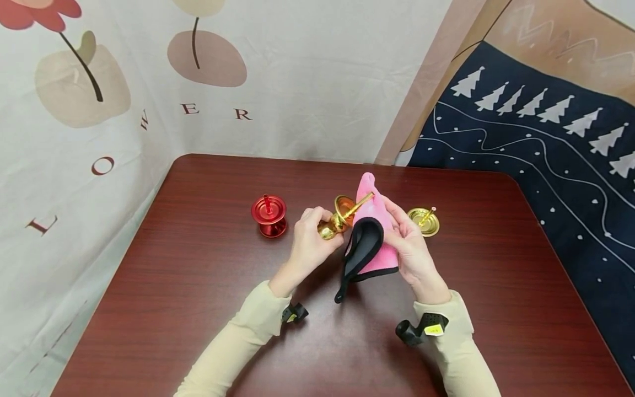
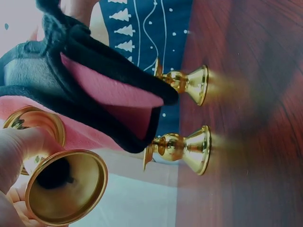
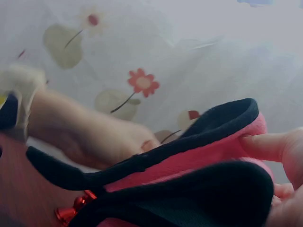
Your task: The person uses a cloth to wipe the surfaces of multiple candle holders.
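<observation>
In the head view my left hand [image 1: 312, 234] grips a gold candlestick [image 1: 327, 229], tilted, its narrow stem pointing up to the right. The hollow flared base of that candlestick [image 2: 66, 189] faces the left wrist camera. My right hand [image 1: 412, 248] pinches a folded pink cloth [image 1: 379, 253] with black edging and a dark grey underside. The candlestick's stem overlaps the cloth's pink face. In the right wrist view, the cloth's folds [image 3: 199, 161] hang from the thumb and fingers and hide much of the left hand.
A red candlestick [image 1: 270, 215] stands left of my hands. Beyond the right hand is a gold candlestick [image 1: 424, 222]; the left wrist view shows two standing gold candlesticks, one upper [image 2: 196, 85] and one lower [image 2: 196, 149]. Printed curtains hang behind the brown table [image 1: 208, 342].
</observation>
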### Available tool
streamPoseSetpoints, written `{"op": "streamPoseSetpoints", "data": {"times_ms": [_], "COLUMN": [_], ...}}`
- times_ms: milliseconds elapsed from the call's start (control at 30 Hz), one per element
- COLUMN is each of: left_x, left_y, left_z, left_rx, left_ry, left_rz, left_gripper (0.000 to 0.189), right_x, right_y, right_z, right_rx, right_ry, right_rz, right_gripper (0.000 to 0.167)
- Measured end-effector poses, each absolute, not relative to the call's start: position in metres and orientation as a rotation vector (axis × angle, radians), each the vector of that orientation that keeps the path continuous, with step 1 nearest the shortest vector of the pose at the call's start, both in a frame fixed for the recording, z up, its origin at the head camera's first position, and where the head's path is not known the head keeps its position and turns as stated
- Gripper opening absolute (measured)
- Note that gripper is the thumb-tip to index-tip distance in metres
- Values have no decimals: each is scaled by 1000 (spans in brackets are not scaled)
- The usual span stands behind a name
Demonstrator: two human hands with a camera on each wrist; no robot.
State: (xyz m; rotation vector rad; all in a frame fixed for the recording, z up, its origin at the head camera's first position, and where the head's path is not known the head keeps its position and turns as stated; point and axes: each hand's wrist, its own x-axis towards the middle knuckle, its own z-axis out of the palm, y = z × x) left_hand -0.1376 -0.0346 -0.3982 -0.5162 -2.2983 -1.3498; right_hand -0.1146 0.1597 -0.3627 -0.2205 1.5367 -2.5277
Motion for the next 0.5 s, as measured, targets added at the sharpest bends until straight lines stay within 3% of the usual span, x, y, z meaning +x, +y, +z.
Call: {"op": "streamPoseSetpoints", "data": {"times_ms": [200, 500], "left_x": [-136, -133], "left_y": [-30, -24], "left_z": [-395, -395], "left_rx": [-560, -607], "left_ry": [-2284, -2227], "left_rz": [-1167, -1000], "left_gripper": [31, 28], "right_x": [-116, -119], "right_y": [142, 131], "right_z": [-364, -367], "right_rx": [53, 159], "right_ry": [1943, 1952], "right_rz": [-2513, -2654], "right_gripper": [58, 45]}}
